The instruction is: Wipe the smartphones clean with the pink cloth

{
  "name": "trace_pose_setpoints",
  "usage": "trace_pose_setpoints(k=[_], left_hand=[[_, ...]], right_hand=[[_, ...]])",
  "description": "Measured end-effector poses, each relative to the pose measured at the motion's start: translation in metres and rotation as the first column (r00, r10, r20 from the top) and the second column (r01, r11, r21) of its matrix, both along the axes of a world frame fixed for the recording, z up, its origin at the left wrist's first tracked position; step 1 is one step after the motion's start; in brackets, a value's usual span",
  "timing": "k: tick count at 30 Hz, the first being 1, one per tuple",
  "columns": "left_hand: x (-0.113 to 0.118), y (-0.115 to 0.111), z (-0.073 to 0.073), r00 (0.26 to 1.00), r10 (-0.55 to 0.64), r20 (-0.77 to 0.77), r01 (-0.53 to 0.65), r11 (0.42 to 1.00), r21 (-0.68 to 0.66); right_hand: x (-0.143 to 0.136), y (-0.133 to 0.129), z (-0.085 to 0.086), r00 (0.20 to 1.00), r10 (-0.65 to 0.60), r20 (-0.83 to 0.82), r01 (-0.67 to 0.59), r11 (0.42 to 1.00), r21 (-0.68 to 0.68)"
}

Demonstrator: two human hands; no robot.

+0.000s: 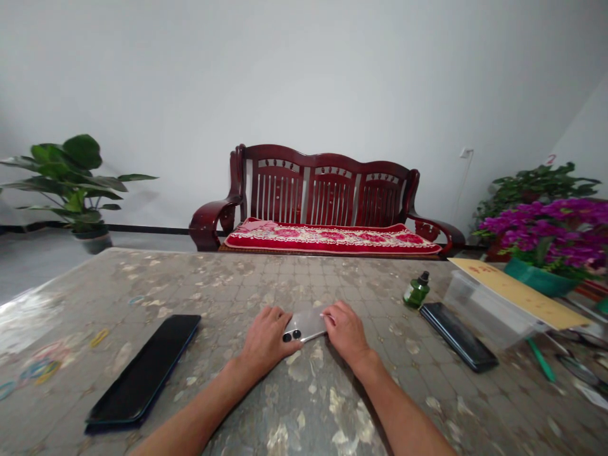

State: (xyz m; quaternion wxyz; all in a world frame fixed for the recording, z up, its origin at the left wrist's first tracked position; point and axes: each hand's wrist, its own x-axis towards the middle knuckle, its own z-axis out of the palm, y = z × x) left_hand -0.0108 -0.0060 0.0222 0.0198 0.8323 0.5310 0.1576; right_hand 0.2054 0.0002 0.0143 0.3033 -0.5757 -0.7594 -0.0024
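In the head view, a patterned bench (370, 285) is being seen in front of a pale wall (304, 76), and a dark wooden sofa (327, 160) is being partly covered by a red flowered mat (332, 233). A silver phone (311, 320) is being held over the middle of the near part of the bench, back upward; whether it is being lifted clear cannot be told. Its left end, beside the camera lenses, is being gripped by the left hand (266, 335), fingers at the far edge and thumb along the near edge. Its right end is being held by the right hand (349, 332), the fingers bent and nearly closed; both ends are being partly hidden by the hands. To the left, a black device (147, 367) and rubber bands (40, 367) are lying, with a potted plant (78, 180) standing beyond. To the right, a green bottle (418, 291) is standing near a long black object (458, 335) and a clear plastic box (491, 310), which is being overlapped by a yellow folder (513, 286). Purple flowers (551, 231) are being held in a green pot (539, 278).
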Motion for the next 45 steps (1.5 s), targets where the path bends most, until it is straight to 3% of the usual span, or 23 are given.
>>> trace_pose_setpoints(k=[3,8,14,19,24,28,36,41,45], left_hand=[[0.0,-0.001,0.002,1.0,-0.004,0.007,0.004,1.0,-0.019],[0.0,-0.001,0.001,1.0,-0.018,0.022,0.018,1.0,-0.02],[-0.001,0.0,0.001,1.0,-0.02,0.015,0.02,0.999,-0.024],[0.0,-0.001,0.002,1.0,-0.02,0.021,0.02,0.999,-0.028],[0.0,-0.002,0.003,1.0,-0.02,0.012,0.02,0.999,-0.034],[0.0,-0.003,0.005,1.0,-0.02,-0.003,0.02,0.999,-0.033],[0.0,-0.002,0.004,1.0,-0.017,0.001,0.017,0.999,-0.041],[-0.001,-0.002,0.002,1.0,-0.017,0.002,0.017,0.999,-0.041],[-0.001,-0.002,0.002,1.0,-0.015,-0.003,0.014,0.999,-0.043]], right_hand=[[-0.002,-0.003,-0.001,1.0,0.017,0.017,-0.018,1.0,0.013],[-0.011,-0.01,0.0,0.98,0.186,0.067,-0.187,0.982,0.011],[0.001,-0.002,0.001,0.993,0.037,0.109,-0.045,0.997,0.066],[0.0,-0.007,0.002,0.969,0.221,0.108,-0.225,0.974,0.026],[0.0,-0.009,0.008,0.977,0.064,0.204,-0.066,0.998,0.001],[0.002,-0.009,0.015,0.967,0.044,0.25,-0.046,0.999,0.003],[-0.002,-0.01,0.021,0.99,0.106,0.094,-0.117,0.987,0.113],[-0.002,-0.005,0.012,0.963,0.245,-0.115,-0.234,0.967,0.1],[0.0,-0.004,0.003,0.927,0.28,-0.25,-0.27,0.96,0.073]])
